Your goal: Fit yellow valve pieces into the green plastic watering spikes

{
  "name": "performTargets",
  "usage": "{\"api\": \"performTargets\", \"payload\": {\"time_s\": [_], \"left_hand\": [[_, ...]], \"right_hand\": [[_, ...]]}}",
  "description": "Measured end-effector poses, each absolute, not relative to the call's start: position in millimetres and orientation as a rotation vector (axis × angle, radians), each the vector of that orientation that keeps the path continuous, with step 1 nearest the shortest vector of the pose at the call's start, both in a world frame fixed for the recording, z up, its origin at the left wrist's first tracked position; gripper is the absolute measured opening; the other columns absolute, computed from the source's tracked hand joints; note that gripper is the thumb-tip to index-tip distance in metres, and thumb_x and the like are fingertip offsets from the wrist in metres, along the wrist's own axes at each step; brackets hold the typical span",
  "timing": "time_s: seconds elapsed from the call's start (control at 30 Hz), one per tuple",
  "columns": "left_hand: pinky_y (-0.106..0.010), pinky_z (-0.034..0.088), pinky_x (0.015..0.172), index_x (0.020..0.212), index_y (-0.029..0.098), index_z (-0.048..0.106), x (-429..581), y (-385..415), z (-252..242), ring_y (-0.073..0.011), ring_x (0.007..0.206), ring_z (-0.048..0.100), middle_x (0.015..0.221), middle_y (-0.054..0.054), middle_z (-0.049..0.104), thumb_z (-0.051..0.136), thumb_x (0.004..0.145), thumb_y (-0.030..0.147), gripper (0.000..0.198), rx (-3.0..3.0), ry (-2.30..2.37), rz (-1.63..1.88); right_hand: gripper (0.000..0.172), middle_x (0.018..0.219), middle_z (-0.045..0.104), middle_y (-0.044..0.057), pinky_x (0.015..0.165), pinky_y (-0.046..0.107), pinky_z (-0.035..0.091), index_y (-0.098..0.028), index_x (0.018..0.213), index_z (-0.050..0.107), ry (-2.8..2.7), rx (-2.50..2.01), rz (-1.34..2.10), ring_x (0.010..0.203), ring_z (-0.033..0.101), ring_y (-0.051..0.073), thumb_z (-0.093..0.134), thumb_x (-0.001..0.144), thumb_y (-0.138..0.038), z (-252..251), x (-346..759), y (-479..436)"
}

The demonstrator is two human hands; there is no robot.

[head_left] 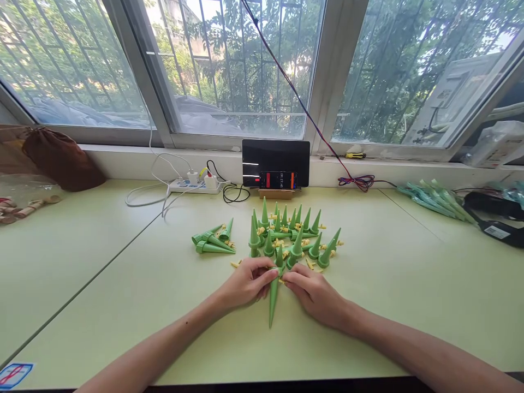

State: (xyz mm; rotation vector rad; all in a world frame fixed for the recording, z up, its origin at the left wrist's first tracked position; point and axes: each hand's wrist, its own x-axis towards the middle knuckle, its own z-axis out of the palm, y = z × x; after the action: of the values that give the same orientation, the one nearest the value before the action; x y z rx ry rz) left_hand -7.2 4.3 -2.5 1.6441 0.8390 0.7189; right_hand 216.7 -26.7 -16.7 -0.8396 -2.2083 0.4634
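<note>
My left hand and my right hand meet at the wide end of a long green plastic cone spike, whose tip points toward me over the table. Both hands pinch it, and a small yellow piece shows between the fingertips. Just beyond stands a cluster of several upright green cones with small yellow parts scattered among them. A few green cones lie on their sides to the left of the cluster.
The pale green table runs to a window sill. A phone on a stand and a dark tablet sit at the back, a power strip with cables left, a brown bag far left, bagged green cones right.
</note>
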Motion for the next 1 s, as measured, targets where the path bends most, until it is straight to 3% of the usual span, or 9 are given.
{"api": "performTargets", "payload": {"time_s": [0.5,1.0], "left_hand": [[-0.02,0.04,0.047,0.078,0.015,0.06,-4,2,-1,-0.0096,0.05,0.051,0.061,0.005,0.047,0.06,0.097,0.041,0.032,1.727,0.847,0.753],[-0.021,0.038,0.049,0.082,0.016,0.059,-4,0,8,-0.0107,0.053,0.051,0.063,0.004,0.047,0.057,0.098,0.045,0.034,1.792,0.877,0.779]], "right_hand": [[0.018,0.089,0.064,0.005,0.068,0.03,0.051,-0.021,0.109,0.061,-2.18,-0.818,0.433,0.076,0.06,0.019,0.043,0.108,-0.02,-21,218,-27],[0.014,0.087,0.064,0.005,0.065,0.03,0.051,-0.021,0.109,0.061,-2.126,-0.862,0.394,0.071,0.06,0.019,0.048,0.106,-0.022,-19,217,-27]]}}
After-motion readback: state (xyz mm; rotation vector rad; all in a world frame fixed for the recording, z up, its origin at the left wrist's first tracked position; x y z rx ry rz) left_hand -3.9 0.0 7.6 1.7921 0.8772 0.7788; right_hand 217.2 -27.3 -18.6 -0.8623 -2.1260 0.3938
